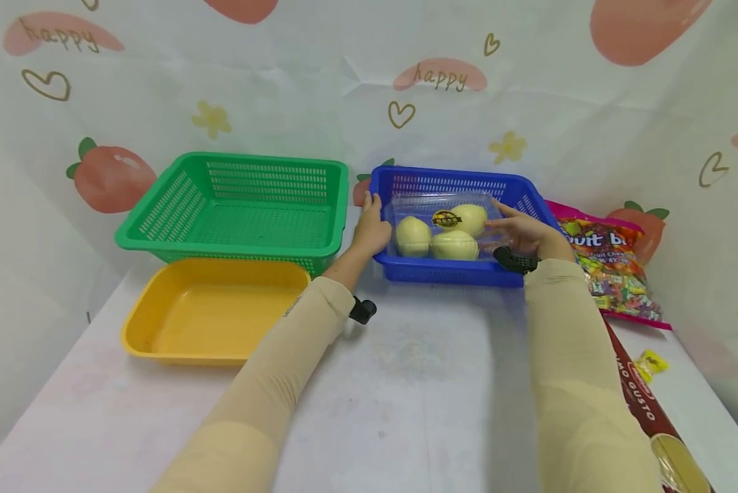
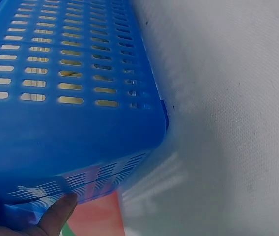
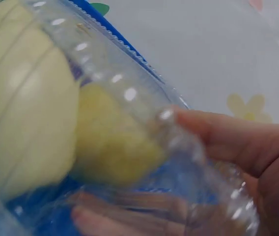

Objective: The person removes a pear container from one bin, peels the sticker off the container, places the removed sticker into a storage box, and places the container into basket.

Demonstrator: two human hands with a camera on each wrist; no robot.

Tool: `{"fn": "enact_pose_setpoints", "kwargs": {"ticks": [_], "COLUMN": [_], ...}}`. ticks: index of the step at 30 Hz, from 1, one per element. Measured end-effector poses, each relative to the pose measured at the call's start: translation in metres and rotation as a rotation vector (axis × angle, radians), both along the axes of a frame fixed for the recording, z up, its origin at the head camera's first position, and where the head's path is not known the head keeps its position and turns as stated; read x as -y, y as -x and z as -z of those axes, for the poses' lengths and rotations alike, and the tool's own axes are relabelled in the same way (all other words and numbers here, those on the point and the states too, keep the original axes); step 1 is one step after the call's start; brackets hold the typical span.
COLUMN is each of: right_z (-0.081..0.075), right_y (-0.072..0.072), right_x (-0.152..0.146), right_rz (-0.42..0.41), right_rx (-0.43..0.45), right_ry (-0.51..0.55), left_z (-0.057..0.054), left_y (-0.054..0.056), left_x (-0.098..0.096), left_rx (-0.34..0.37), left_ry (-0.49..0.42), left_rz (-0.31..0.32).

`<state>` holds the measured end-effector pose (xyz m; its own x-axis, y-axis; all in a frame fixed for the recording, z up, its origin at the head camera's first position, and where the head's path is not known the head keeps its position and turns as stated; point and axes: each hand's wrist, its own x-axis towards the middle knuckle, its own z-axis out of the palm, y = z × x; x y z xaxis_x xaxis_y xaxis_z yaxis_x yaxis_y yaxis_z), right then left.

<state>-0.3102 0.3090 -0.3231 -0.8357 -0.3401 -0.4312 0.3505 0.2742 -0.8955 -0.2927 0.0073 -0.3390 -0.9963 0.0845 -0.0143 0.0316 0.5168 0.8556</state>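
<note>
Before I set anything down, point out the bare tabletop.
White tabletop lies bare between the beige sleeves, in front of the blue perforated plastic basket, and left of both sleeves, in front of the yellow plastic tray. Crowded: the right edge, with the colourful plastic candy bag and dark-red package.

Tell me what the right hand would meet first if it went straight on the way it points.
The clear plastic rectangular box: the right hand grips its edge. Beyond that, a pale yellow rounded fruit inside probably comes next, though depth is hard to judge.

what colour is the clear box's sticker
Black and gold; the sticker shows best in the head view.
</note>
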Motion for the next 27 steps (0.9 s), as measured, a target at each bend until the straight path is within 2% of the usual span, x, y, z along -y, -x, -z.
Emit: {"fn": "enact_pose_setpoints", "kwargs": {"ticks": [6,9,15,22,27], "right_z": [-0.011,-0.017,-0.026,-0.035,-0.045], "right_y": [0.000,-0.002,-0.003,-0.005,-0.007], "right_x": [0.000,0.000,-0.002,-0.003,-0.004], "right_rz": [0.058,0.089,0.088,0.116,0.104], "right_rx": [0.001,0.001,-0.031,-0.037,-0.052], "right_ry": [0.086,0.093,0.076,0.103,0.117], "left_z": [-0.001,-0.001,-0.001,-0.001,-0.001], "left_y": [-0.001,-0.001,-0.001,0.000,0.000], "left_x": [0.000,-0.001,0.000,0.000,-0.001], "left_rx": [-0.003,-0.011,-0.015,-0.023,-0.023], "left_ry": [0.012,0.021,0.024,0.025,0.025], "left_rz": [0.000,-0.002,-0.001,-0.004,-0.007]}}
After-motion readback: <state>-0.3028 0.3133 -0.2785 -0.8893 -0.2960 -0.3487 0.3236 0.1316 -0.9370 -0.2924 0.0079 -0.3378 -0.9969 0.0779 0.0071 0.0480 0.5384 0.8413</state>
